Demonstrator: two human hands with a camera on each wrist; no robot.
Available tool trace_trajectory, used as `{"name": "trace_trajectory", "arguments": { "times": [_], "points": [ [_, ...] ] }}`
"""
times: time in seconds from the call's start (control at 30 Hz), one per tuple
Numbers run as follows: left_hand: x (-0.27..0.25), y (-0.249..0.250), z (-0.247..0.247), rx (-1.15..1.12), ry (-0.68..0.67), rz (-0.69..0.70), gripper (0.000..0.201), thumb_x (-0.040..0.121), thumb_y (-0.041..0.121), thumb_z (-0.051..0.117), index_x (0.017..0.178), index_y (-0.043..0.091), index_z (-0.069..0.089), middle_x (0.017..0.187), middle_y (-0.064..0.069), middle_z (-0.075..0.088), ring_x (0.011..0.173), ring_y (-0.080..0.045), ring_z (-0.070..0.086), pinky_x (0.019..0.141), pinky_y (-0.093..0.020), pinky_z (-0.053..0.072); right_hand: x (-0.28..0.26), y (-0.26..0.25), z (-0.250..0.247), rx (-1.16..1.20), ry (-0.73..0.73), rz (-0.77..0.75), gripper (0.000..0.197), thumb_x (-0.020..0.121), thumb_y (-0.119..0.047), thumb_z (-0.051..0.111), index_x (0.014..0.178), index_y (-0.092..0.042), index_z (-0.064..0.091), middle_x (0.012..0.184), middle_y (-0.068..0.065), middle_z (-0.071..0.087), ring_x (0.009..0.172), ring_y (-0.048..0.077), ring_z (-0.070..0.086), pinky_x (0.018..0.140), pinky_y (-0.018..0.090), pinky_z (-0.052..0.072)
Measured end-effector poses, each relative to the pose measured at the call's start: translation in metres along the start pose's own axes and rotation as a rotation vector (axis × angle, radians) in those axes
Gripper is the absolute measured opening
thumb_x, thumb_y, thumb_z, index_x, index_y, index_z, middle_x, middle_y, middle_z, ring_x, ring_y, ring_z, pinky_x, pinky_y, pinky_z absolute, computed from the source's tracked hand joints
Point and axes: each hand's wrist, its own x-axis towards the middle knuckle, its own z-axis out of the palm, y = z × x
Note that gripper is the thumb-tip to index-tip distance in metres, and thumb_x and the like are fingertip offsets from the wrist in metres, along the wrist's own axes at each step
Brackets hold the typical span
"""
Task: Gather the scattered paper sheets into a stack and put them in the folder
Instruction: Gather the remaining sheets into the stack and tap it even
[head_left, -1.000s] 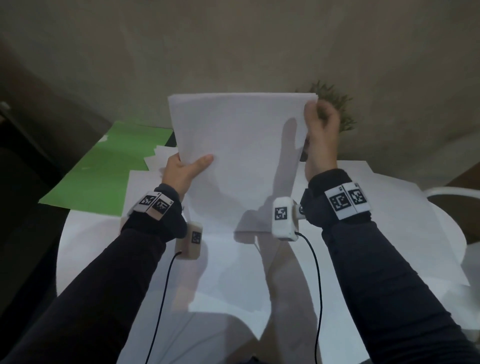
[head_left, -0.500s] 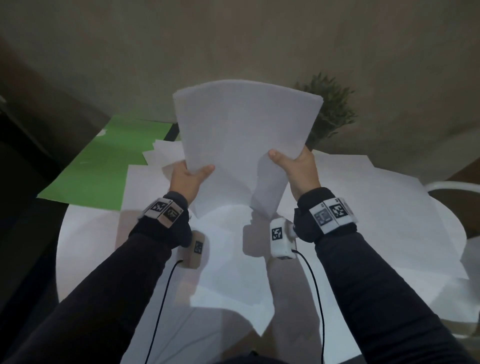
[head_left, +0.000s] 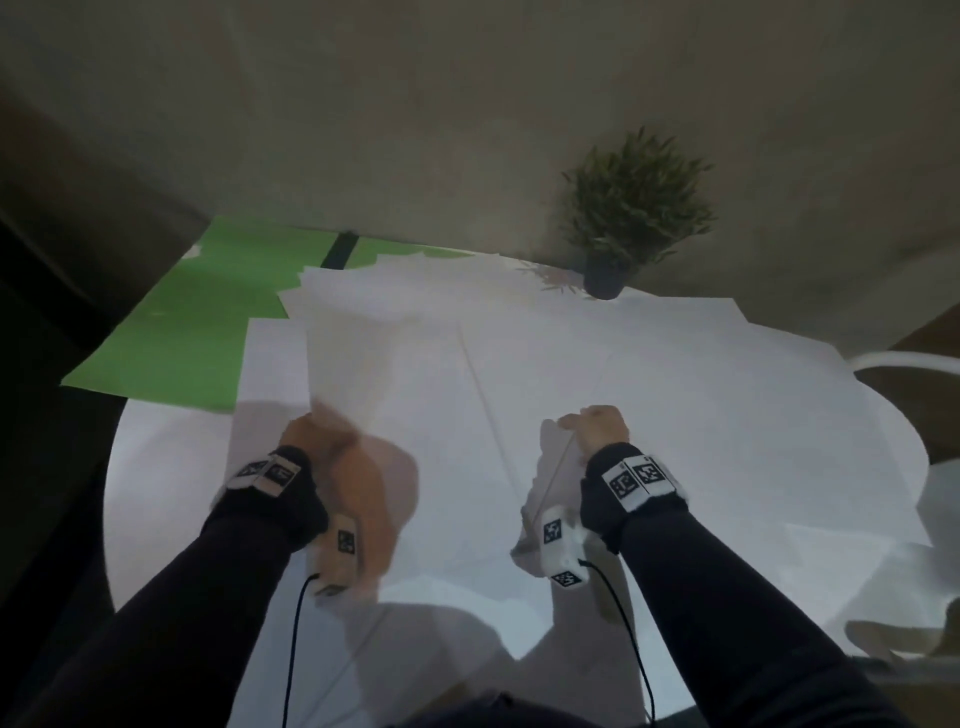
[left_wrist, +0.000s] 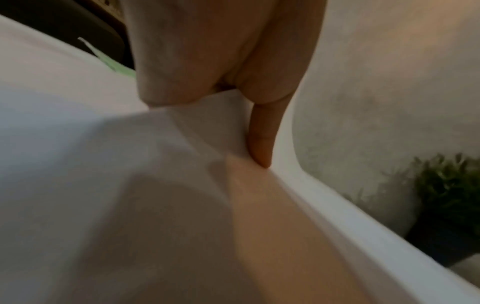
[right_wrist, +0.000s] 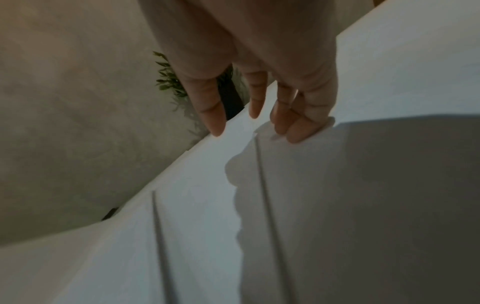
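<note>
Now the stack (head_left: 457, 395) is gripped at its near corners by both hands (head_left: 311, 441) (head_left: 597, 428) (left blurred); the folder (head_left: 208, 322) lies far-left, nearer the left hand

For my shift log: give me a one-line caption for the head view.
Both hands, left hand and right hand, hold paper sheets low over the table, green folder lying far left.

My sleeves (head_left: 737, 587) dark, long, snug to wrists. White bands (head_left: 636, 480) with black square-code markers round both wrists. Small boxy cameras (head_left: 558, 545) under wrists, coded too, thin black cables (head_left: 631, 639) trailing back.
</note>
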Motion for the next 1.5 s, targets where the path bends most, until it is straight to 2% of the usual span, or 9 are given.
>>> {"name": "trace_trajectory", "arguments": {
  "times": [0.17, 0.3, 0.5, 0.73, 0.93, 1.2, 1.27, 1.37, 1.5],
  "points": [
    [0.009, -0.011, 0.003, -0.062, -0.03, -0.013, 0.04, 0.082, 0.007, 0.067, 0.118, -0.008, 0.058, 0.118, -0.025, 0.061, 0.11, -0.04, 0.059, 0.095, -0.042, 0.048, -0.006, -0.005, 0.015, 0.191, -0.035, 0.035, 0.068, 0.08, -0.01, 0.067, 0.137, -0.004, 0.03, 0.121, 0.013, 0.049, 0.094, 0.027, 0.051, 0.082, 0.038, 0.052],
    [0.009, -0.014, 0.005, -0.122, -0.04, -0.027, 0.043, 0.078, 0.007, 0.072, 0.117, -0.009, 0.059, 0.115, -0.024, 0.063, 0.107, -0.038, 0.061, 0.096, -0.042, 0.047, -0.006, -0.002, 0.017, 0.034, -0.117, 0.026, 0.02, 0.08, -0.016, 0.07, 0.09, -0.006, 0.056, 0.08, 0.008, 0.058, 0.068, 0.021, 0.054, 0.063, 0.022, 0.045],
    [0.014, -0.019, 0.006, -0.222, -0.041, -0.047, 0.043, 0.072, 0.004, 0.075, 0.111, -0.008, 0.061, 0.111, -0.028, 0.064, 0.103, -0.042, 0.061, 0.096, -0.053, 0.048, -0.021, -0.021, 0.008, -0.168, 0.011, -0.246, 0.04, 0.089, -0.017, 0.059, 0.125, -0.001, 0.051, 0.124, 0.013, 0.058, 0.117, 0.029, 0.053, 0.09, 0.026, 0.04],
    [0.007, -0.005, 0.016, -0.21, -0.056, -0.022, 0.04, 0.073, 0.002, 0.075, 0.109, -0.008, 0.06, 0.112, -0.025, 0.064, 0.105, -0.04, 0.06, 0.097, -0.05, 0.047, -0.061, -0.097, -0.037, 0.088, 0.256, -0.724, 0.029, 0.093, -0.006, 0.05, 0.121, -0.005, 0.059, 0.111, 0.002, 0.06, 0.101, 0.013, 0.053, 0.084, 0.013, 0.035],
    [0.002, -0.009, 0.018, -0.222, -0.08, -0.062, 0.041, 0.075, 0.004, 0.074, 0.111, -0.007, 0.059, 0.1, -0.018, 0.063, 0.093, -0.034, 0.06, 0.09, -0.042, 0.049, -0.062, -0.116, -0.054, 0.736, 0.243, -0.535, 0.021, 0.087, 0.0, 0.057, 0.107, -0.008, 0.057, 0.1, 0.001, 0.063, 0.093, 0.015, 0.06, 0.082, 0.021, 0.05],
    [0.018, -0.015, 0.014, -0.626, -0.242, -0.229, 0.093, 0.064, 0.087, 0.044, 0.118, 0.012, 0.056, 0.112, -0.017, 0.065, 0.104, -0.035, 0.061, 0.097, -0.051, 0.045, -0.039, -0.027, 0.024, -0.314, -0.19, -0.459, 0.033, 0.09, -0.006, 0.048, 0.122, -0.012, 0.055, 0.112, 0.004, 0.054, 0.103, 0.027, 0.06, 0.069, 0.009, 0.041],
    [0.007, -0.009, 0.012, -0.593, -0.289, -0.178, 0.081, 0.068, 0.08, 0.05, 0.106, 0.009, 0.062, 0.101, -0.015, 0.068, 0.094, -0.031, 0.065, 0.09, -0.044, 0.049, -0.045, -0.02, 0.036, -0.446, -0.215, -0.496, 0.02, 0.089, -0.008, 0.049, 0.106, -0.01, 0.058, 0.097, 0.007, 0.06, 0.079, 0.024, 0.057, 0.056, 0.011, 0.043],
    [0.012, -0.015, 0.015, -0.389, -0.241, -0.101, 0.031, 0.078, 0.027, 0.073, 0.088, -0.001, 0.064, 0.082, -0.017, 0.065, 0.069, -0.029, 0.066, 0.066, -0.032, 0.054, -0.049, -0.017, 0.046, -0.388, -0.277, -0.488, 0.031, 0.089, -0.037, 0.058, 0.101, -0.008, 0.06, 0.1, 0.007, 0.066, 0.087, 0.026, 0.059, 0.072, 0.028, 0.045],
    [0.018, -0.02, 0.016, -0.25, -0.161, -0.101, 0.035, 0.07, 0.007, 0.077, 0.1, -0.006, 0.064, 0.088, -0.019, 0.067, 0.086, -0.035, 0.064, 0.085, -0.045, 0.053, -0.024, -0.019, 0.025, -0.261, 0.118, -0.09, 0.045, 0.086, -0.042, 0.055, 0.124, -0.019, 0.053, 0.128, 0.007, 0.05, 0.113, 0.029, 0.047, 0.088, 0.033, 0.035]
  ]
}}
